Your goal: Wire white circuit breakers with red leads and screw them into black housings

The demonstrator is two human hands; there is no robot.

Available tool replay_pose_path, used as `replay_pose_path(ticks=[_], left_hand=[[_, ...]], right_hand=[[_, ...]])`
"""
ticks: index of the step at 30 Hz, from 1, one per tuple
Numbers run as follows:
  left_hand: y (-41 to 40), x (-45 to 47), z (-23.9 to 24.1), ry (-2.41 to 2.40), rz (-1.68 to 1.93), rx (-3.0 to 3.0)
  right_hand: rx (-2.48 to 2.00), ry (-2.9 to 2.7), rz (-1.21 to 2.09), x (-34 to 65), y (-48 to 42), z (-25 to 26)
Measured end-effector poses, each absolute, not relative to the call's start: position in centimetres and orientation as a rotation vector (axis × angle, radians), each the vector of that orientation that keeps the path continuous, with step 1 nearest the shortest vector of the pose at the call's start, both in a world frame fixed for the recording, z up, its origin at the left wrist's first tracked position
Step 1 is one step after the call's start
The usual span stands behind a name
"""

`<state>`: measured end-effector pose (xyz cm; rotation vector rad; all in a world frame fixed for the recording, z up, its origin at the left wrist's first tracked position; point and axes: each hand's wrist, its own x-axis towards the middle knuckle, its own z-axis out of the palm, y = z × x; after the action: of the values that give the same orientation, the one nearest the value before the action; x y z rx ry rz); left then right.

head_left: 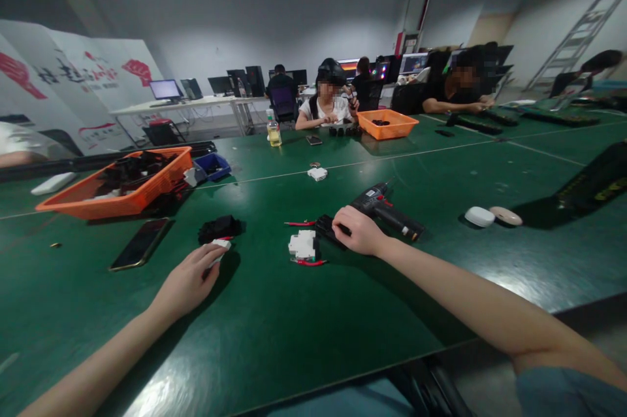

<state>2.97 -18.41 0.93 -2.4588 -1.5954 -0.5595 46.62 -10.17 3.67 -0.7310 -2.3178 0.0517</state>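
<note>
My left hand (pixel 193 273) is closed on a small white circuit breaker (pixel 221 244), with a red wire beside it. Just beyond its fingertips lies a black plastic part (pixel 219 227). My right hand (pixel 358 232) has its fingers curled over another black plastic part (pixel 326 226), largely hidden by the hand. Left of that hand, a white breaker module (pixel 302 244) rests on the table with a red wire (pixel 308 263) along its near side. A second red wire (pixel 300 223) sticks out above it. A black cordless screwdriver (pixel 386 210) lies right behind my right hand.
On the green table (pixel 274 332) are an orange basket (pixel 117 198) of black parts, a blue bin (pixel 214 167), a phone (pixel 141 244), another white module (pixel 317 173) and a white case (pixel 479 216). Across sits a person (pixel 327 106) by a second orange basket (pixel 386 124).
</note>
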Motion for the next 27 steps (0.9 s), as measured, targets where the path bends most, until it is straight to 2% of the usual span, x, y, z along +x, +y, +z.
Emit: replay_pose_path(ticks=[9,15,22,27], left_hand=[[-16.8,2.4,1.7,-1.501,-0.586,-2.538],[-13.6,1.1,1.9,-1.238,-0.408,-2.542],[-11.6,1.0,1.4,-1.447,-0.51,-2.365],[-7.5,1.0,0.7,-1.515,-0.56,-2.478]], right_hand=[[-0.722,-2.317,0.054,46.5,-10.1,3.6],[-0.737,-2.34,0.04,46.7,-10.0,3.6],[-0.739,-2.328,0.054,46.7,-9.8,3.3],[-0.735,-2.332,0.082,46.8,-9.6,3.2]])
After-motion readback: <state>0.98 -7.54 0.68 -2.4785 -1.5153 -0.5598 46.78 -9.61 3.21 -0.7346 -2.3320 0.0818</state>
